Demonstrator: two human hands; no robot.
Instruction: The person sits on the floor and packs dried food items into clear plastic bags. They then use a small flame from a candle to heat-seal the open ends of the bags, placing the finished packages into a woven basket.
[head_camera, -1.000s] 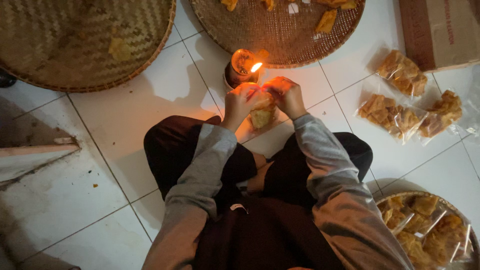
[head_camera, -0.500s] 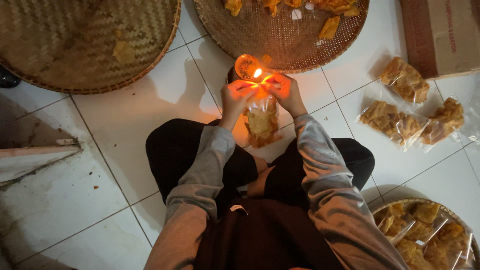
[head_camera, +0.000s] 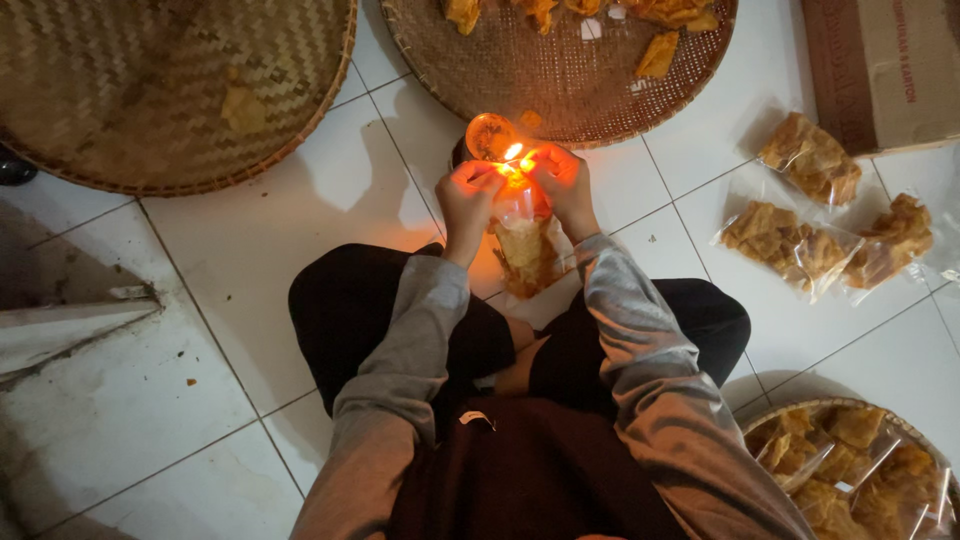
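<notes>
Both hands up at the flame (head_camera: 513, 153): my left hand (head_camera: 468, 200) and right hand (head_camera: 562, 185) pinch the top edge of a clear snack bag (head_camera: 524, 245), which hangs over the tile between my knees. Small lamp (head_camera: 489, 135) sits just beyond my fingers, touching the rim of the near woven tray (head_camera: 560, 90). Open tile floor (head_camera: 250, 250) lies to my left. Two woven trays ahead, the big tray (head_camera: 150, 90) on the left. Three sealed bags (head_camera: 790, 245) lie to my right, beside one cardboard box (head_camera: 885, 70). One basket (head_camera: 860, 470) of packed bags by my right knee.

Two woven trays (head_camera: 180, 90) (head_camera: 560, 90), cardboard box (head_camera: 885, 65), sealed chip bags (head_camera: 790, 245) on tiles.
</notes>
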